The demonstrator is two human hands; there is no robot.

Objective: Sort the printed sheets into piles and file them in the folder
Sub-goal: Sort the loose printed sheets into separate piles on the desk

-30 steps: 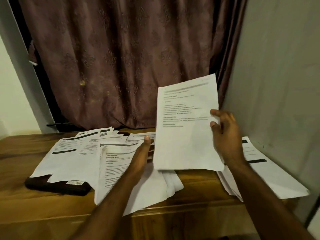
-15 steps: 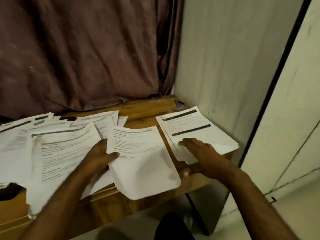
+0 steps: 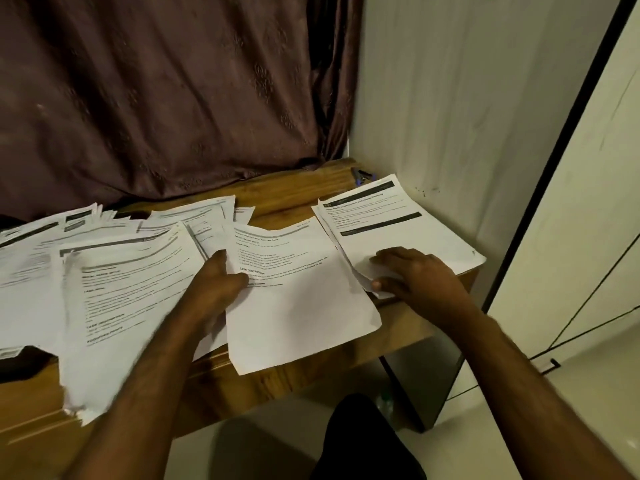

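Two hands down on paper, so we're mid-sort, nothing filed yet as far as we can judge. Our left hand (image 3: 216,282) holds the left edge of the loose sheet (image 3: 298,299) that lies in the middle of the table (image 3: 277,199), its lower end hanging past the front edge; thumb on top, the other fingers look to be underneath, hidden. Our right hand (image 3: 414,275) lies on the right pile (image 3: 398,223), palm down, fingers nearly straight, thumb tucked at the pile's ragged near corner. Whether it pinches that corner or only presses it, we can't tell.

Unsorted spread (image 3: 104,258) covers the left half of the table, sheets overlapping and some hanging off the front. A dark object (image 3: 20,365) shows under the spread at the left edge, maybe the folder, not sure.

Step in hand, our read: classifying the loose sheet against the right pile's heading. Next move needs a heading check, then a slide onto the right pile or a new pile started in the bare wood between. Risk: overhanging sheets slipping off the front.
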